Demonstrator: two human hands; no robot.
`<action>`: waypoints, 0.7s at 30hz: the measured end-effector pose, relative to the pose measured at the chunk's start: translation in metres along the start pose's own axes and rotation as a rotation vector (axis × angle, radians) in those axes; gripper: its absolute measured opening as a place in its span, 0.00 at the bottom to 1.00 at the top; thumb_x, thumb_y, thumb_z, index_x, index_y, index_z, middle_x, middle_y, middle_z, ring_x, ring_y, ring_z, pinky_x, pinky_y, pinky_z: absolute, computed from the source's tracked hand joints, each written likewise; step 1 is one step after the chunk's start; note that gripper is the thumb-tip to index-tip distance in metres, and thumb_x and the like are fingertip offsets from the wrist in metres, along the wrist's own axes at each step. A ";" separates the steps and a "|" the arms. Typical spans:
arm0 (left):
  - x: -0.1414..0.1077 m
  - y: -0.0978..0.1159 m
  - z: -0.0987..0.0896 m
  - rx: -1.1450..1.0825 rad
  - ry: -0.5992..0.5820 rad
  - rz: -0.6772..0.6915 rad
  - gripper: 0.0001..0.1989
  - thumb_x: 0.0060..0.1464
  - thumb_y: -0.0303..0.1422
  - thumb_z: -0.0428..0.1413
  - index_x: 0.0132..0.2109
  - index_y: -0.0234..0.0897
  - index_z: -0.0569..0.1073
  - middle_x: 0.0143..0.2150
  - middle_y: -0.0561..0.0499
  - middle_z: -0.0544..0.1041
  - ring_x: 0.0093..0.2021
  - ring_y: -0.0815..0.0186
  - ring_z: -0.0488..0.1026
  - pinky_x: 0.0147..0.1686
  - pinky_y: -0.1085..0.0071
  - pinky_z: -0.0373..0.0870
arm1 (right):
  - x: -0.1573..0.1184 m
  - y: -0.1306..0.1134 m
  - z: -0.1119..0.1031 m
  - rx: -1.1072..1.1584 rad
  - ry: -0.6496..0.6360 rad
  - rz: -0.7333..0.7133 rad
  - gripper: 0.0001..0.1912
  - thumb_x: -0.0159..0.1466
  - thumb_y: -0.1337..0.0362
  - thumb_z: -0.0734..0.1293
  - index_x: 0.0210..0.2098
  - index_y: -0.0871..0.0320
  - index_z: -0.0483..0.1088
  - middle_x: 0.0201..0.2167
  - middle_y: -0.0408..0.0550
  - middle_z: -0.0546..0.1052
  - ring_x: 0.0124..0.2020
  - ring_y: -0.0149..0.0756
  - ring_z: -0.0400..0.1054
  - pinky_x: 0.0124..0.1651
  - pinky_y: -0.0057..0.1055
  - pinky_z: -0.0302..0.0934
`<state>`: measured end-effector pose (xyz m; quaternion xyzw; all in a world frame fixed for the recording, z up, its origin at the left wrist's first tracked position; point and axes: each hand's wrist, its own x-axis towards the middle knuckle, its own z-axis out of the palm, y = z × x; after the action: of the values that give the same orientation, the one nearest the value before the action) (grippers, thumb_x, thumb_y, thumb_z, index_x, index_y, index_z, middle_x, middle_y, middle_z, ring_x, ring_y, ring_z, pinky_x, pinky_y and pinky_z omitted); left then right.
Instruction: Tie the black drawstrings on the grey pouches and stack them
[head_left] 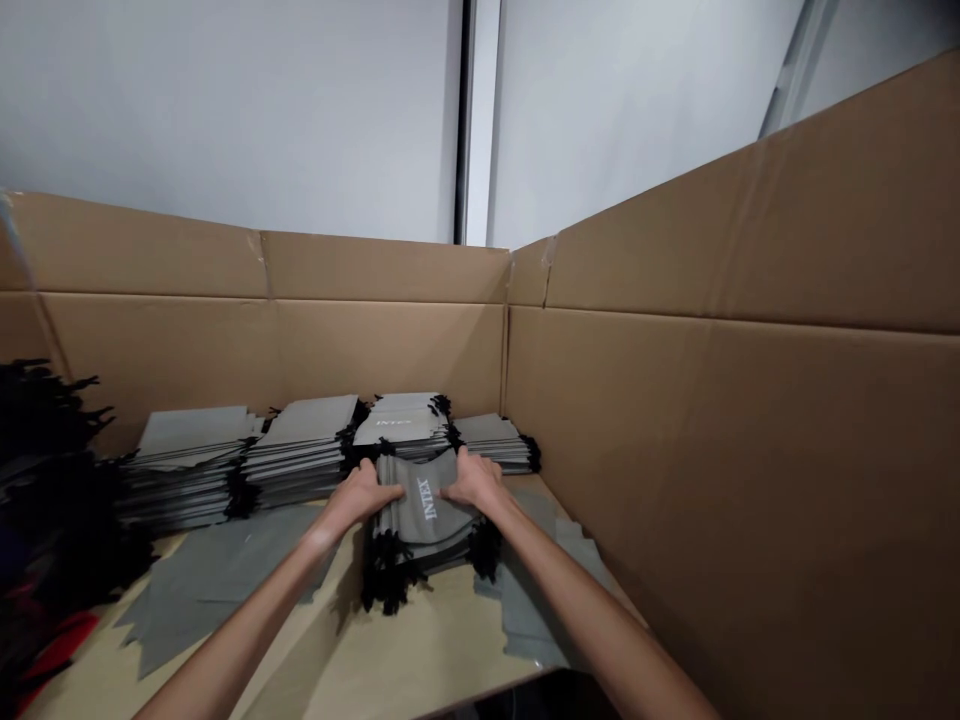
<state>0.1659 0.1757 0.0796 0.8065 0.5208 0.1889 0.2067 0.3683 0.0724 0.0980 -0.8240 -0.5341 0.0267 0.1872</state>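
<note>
In the middle of the table, a stack of grey fabric pouches (431, 525) printed "INTEX" in white lies between my hands. My left hand (361, 494) grips its left edge, thumb pressed on the top pouch and fingers mostly hidden behind. From the right side my right hand (476, 480) holds the same stack, its thumb pointing in toward the print. The top pouch bows slightly between the thumbs. Black cords (390, 570) hang in tufts at the near corners of the stack.
Behind stand several piles of grey pouches (300, 440) with black cord ends. Loose flat grey pieces lie left (217, 560) and right (532, 600) on the table (405, 650). A dark heap of cords (52, 490) fills the left. Cardboard walls (390, 340) enclose the back and right.
</note>
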 end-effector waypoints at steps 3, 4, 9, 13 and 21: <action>-0.001 0.005 0.000 0.054 -0.051 -0.045 0.19 0.70 0.38 0.63 0.63 0.37 0.75 0.62 0.42 0.79 0.54 0.53 0.81 0.53 0.50 0.82 | -0.013 0.026 -0.016 0.002 0.016 -0.034 0.21 0.75 0.53 0.71 0.62 0.58 0.72 0.59 0.54 0.77 0.54 0.46 0.76 0.57 0.50 0.74; -0.001 0.005 0.001 0.065 -0.054 -0.050 0.19 0.70 0.38 0.63 0.63 0.37 0.75 0.62 0.42 0.79 0.54 0.53 0.81 0.53 0.50 0.82 | -0.021 0.039 -0.020 -0.002 0.027 -0.049 0.21 0.75 0.53 0.70 0.62 0.57 0.72 0.59 0.54 0.77 0.54 0.46 0.76 0.57 0.50 0.73; -0.007 0.007 0.002 0.103 -0.019 -0.052 0.20 0.70 0.39 0.63 0.63 0.37 0.75 0.62 0.42 0.79 0.55 0.52 0.81 0.53 0.50 0.81 | -0.084 0.101 -0.012 -0.067 -0.034 -0.120 0.23 0.66 0.69 0.74 0.61 0.60 0.74 0.60 0.58 0.78 0.61 0.49 0.73 0.64 0.43 0.66; -0.014 0.013 0.001 0.151 0.017 -0.051 0.20 0.70 0.39 0.63 0.64 0.38 0.75 0.63 0.42 0.78 0.56 0.52 0.80 0.54 0.49 0.81 | -0.121 0.118 0.018 -0.125 -0.055 -0.166 0.31 0.63 0.73 0.71 0.65 0.60 0.73 0.64 0.60 0.77 0.66 0.51 0.70 0.66 0.38 0.61; -0.033 0.028 -0.020 0.249 0.096 -0.043 0.27 0.70 0.48 0.59 0.65 0.33 0.72 0.62 0.36 0.77 0.54 0.47 0.81 0.52 0.47 0.80 | -0.118 0.123 0.038 -0.253 0.025 -0.222 0.06 0.74 0.68 0.68 0.45 0.59 0.78 0.44 0.49 0.82 0.49 0.42 0.77 0.57 0.41 0.68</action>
<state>0.1641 0.1379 0.1085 0.8046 0.5665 0.1569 0.0838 0.4152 -0.0661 0.0025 -0.7771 -0.6187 -0.0716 0.0904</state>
